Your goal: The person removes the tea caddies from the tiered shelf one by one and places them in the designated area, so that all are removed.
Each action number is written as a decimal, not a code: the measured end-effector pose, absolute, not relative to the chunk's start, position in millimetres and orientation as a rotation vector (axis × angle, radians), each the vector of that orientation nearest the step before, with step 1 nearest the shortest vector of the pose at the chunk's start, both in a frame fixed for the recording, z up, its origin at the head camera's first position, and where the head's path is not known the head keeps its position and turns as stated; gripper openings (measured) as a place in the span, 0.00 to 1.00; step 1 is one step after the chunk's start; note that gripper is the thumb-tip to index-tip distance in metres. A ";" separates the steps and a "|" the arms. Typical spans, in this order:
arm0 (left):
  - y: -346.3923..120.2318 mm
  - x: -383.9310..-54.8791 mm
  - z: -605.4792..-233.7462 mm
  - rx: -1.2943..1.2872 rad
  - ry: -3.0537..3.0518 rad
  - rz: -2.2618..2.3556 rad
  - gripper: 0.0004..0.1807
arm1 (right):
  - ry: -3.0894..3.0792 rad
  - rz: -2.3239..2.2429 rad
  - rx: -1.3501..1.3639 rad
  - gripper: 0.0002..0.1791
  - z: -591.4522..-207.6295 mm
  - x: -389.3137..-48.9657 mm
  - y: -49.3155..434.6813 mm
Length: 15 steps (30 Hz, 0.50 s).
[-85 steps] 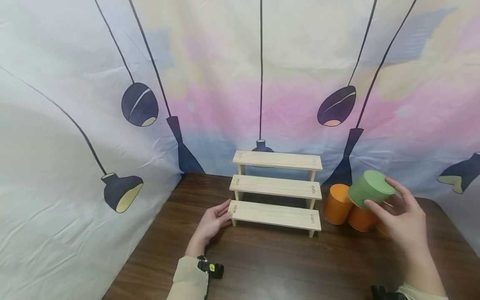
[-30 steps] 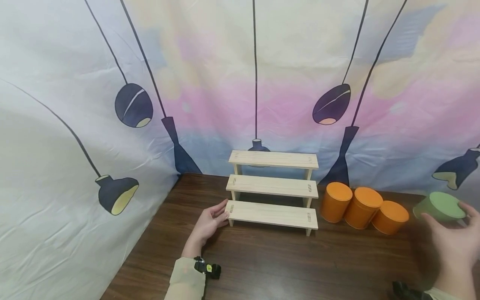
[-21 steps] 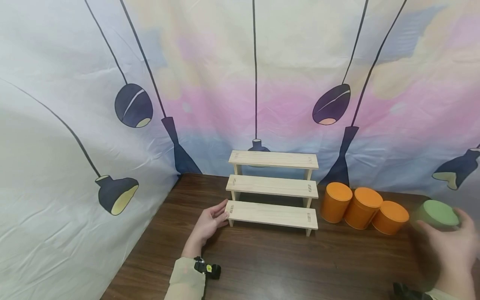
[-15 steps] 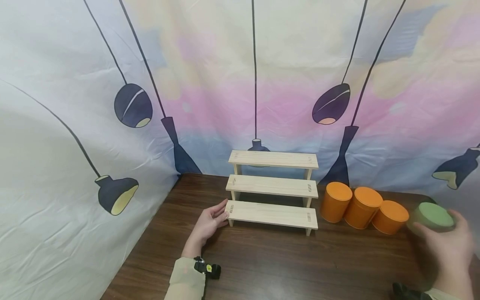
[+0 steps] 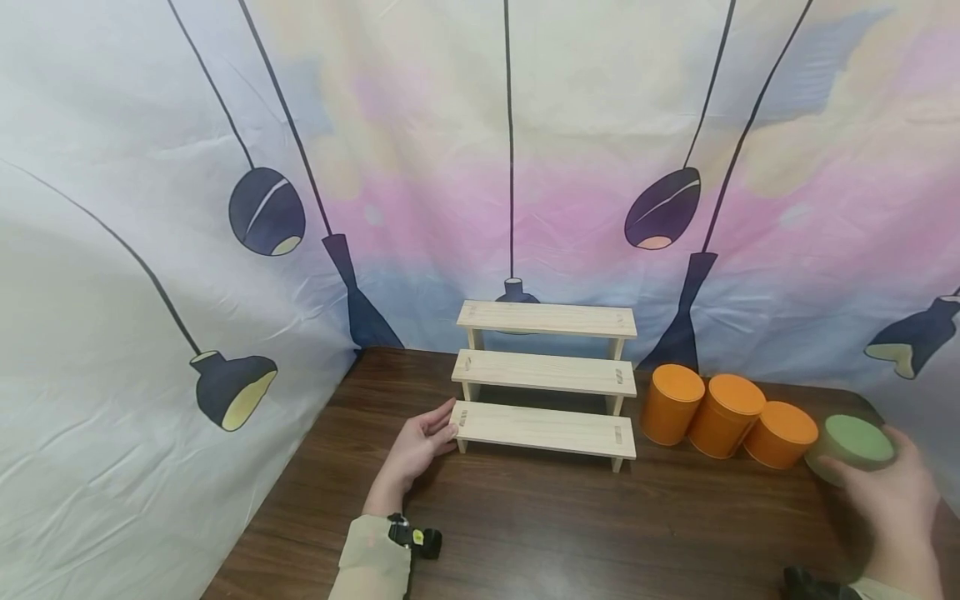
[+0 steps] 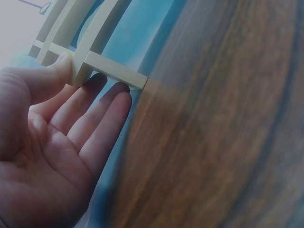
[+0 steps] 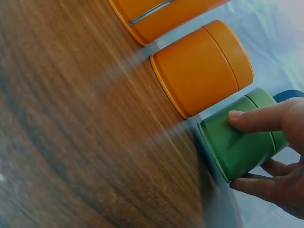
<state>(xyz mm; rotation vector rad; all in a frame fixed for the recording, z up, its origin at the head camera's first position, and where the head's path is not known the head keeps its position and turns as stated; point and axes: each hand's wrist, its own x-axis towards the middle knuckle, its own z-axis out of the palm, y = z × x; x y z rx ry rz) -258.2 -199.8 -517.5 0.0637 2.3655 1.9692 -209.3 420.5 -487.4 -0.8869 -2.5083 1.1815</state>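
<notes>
My right hand grips a green tin at the table's far right, thumb on one side and fingers on the other. In the right wrist view the green tin stands low beside an orange tin; whether its base touches the wood I cannot tell. Three orange tins stand in a row to its left. My left hand lies with straight fingers against the left end of the lowest step of a wooden three-step stand. The left wrist view shows those fingers under the step's end.
The dark wooden table is closed in by a printed cloth backdrop at the back and left. The table's right back corner lies just behind the green tin. A black wrist camera sits on my left sleeve.
My right hand carried the green tin from above the orange tins out to the right, then lowered it beside the third orange tin. My left hand stayed still.
</notes>
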 end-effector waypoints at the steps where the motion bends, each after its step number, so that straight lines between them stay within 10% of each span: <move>1: -199.8 -258.4 -517.8 0.062 2.366 1.970 0.30 | -2.511 1.178 -0.885 0.59 -488.0 -209.1 421.0; 15: -200.2 -257.9 -517.8 0.064 2.361 1.972 0.30 | -2.531 1.185 -0.887 0.58 -491.7 -209.8 420.4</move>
